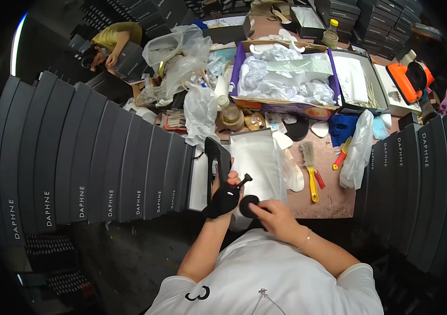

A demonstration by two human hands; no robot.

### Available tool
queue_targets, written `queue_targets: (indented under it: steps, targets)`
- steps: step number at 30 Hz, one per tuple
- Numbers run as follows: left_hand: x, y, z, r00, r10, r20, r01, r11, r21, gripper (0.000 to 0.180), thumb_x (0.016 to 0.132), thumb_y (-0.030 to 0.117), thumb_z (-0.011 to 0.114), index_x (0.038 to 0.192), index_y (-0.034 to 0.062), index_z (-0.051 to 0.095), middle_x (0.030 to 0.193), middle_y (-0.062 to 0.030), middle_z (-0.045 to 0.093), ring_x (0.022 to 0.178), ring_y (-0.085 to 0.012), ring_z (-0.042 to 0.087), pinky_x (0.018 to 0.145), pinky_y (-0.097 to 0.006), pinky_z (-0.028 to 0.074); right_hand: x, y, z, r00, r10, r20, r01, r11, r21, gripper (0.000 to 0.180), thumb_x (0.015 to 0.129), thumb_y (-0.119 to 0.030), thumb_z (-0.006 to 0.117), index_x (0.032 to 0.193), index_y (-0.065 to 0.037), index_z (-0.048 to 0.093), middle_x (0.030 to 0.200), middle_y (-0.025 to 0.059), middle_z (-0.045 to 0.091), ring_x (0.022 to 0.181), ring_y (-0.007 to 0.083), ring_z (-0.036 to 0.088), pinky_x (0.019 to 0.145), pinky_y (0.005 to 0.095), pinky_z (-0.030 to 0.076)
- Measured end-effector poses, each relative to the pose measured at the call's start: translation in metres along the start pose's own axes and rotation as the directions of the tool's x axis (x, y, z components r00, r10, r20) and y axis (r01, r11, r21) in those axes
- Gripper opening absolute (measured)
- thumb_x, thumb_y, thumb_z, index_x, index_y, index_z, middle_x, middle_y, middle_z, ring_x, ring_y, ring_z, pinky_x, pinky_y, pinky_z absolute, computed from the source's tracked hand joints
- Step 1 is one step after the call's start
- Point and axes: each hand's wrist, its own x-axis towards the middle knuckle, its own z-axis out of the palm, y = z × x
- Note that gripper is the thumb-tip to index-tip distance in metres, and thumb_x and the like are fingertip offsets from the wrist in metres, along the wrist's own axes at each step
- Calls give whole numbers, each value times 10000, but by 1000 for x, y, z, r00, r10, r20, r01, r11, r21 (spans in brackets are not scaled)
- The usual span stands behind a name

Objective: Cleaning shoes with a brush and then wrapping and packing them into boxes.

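Observation:
My left hand [232, 177] is closed around black high-heeled shoes [227, 200], held upright over the front of the table. Two of them seem to be in the grip, a long narrow one on the left and one whose heel points up to the right. My right hand [280, 222] pinches a round black pad [248, 206] close beside the shoes; whether the two touch, I cannot tell. Behind and below my hands lies an open shoebox [231, 137] lined with white paper [257, 157].
Tall stacks of dark shoeboxes flank me on the left [95, 157] and right [417, 178]. On the table lie a yellow-handled brush [309, 170], a red-and-yellow knife-like tool [342, 153] and a glass jar [230, 114]. A purple box [239, 58] holds crumpled paper. Another person [121, 39] works at the far left.

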Motion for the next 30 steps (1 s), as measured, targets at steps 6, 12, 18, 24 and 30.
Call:
queue_targets:
  steps: [6, 12, 18, 24, 30]
  targets:
    - [-23, -18, 26, 994, 33, 106, -85, 837, 540, 464, 1005, 376, 469, 1355, 71, 459, 928, -54, 584, 785, -141, 599, 752, -271, 483, 34, 6, -27, 920, 391, -36, -304, 766, 566, 441, 898, -101, 618, 1320, -12, 527, 1148, 86, 561, 1069, 153, 531, 936, 273, 421]
    - [-37, -7, 51, 997, -49, 55, 15, 868, 496, 580, 962, 461, 329, 1374, 64, 425, 1239, -96, 563, 1188, -313, 541, 993, -429, 454, 33, -16, -40, 961, 274, -37, -233, 874, 426, 486, 728, 32, 608, 1211, -27, 604, 1022, 102, 616, 962, 215, 596, 875, 305, 463]
    - [-17, -18, 26, 995, -35, 97, -39, 739, 673, 785, 902, 620, 416, 1347, -27, 409, 1258, -184, 543, 866, -244, 623, 668, -338, 564, 40, -41, -41, 967, 55, 247, -173, 856, 487, 431, 809, -61, 658, 1237, -59, 604, 1080, 115, 552, 1012, 240, 556, 955, 319, 416]
    - [-35, 4, 4, 973, -231, 24, 175, 798, 577, 963, 846, 803, 307, 1261, -50, 476, 1088, -152, 578, 622, -170, 524, 508, -285, 434, 17, 20, -92, 939, 312, -143, -284, 941, 186, 393, 885, -147, 611, 1263, -44, 580, 1101, 149, 539, 1009, 280, 555, 906, 336, 438]
    - [-51, -7, 12, 942, -328, -76, 295, 696, 655, 982, 829, 833, 242, 1179, -34, 542, 850, -118, 600, 575, -173, 527, 498, -277, 440, 53, 182, -88, 895, 197, -400, -391, 776, -494, 361, 858, -149, 624, 1215, -91, 614, 1076, 162, 558, 970, 342, 574, 820, 418, 472]
